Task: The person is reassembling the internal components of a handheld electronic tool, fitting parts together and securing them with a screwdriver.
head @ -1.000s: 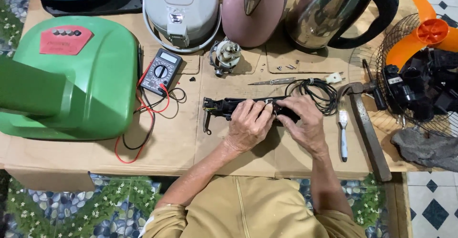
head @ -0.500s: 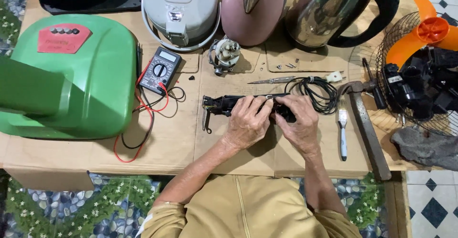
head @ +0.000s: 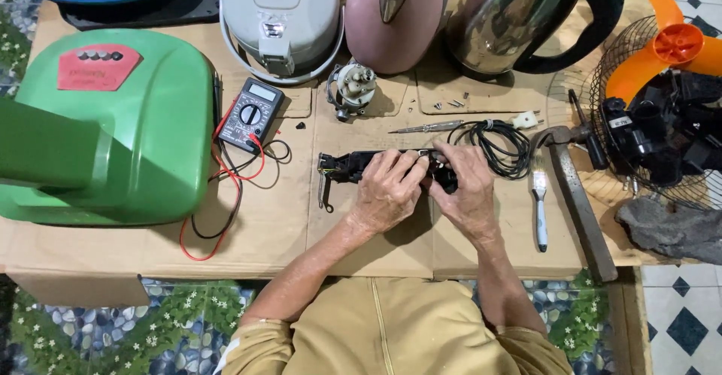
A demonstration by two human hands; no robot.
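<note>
left hand [head: 385, 194] fingers curled, gripping black appliance part [head: 347, 166] | right hand [head: 466, 194] fingers pinching its right end | black cord [head: 498, 143] just right | multimeter [head: 250, 115] far left on bench [head: 286, 228]

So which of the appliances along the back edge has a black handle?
The shiny steel kettle, rightmost of the row; its thick black handle curves outward, while the pink jug beside it shows none.

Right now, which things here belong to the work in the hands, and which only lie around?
In the work:
left hand
right hand
black part
black cord

Lying around:
multimeter
screwdriver
brush
hammer
green cover
steel kettle
</note>
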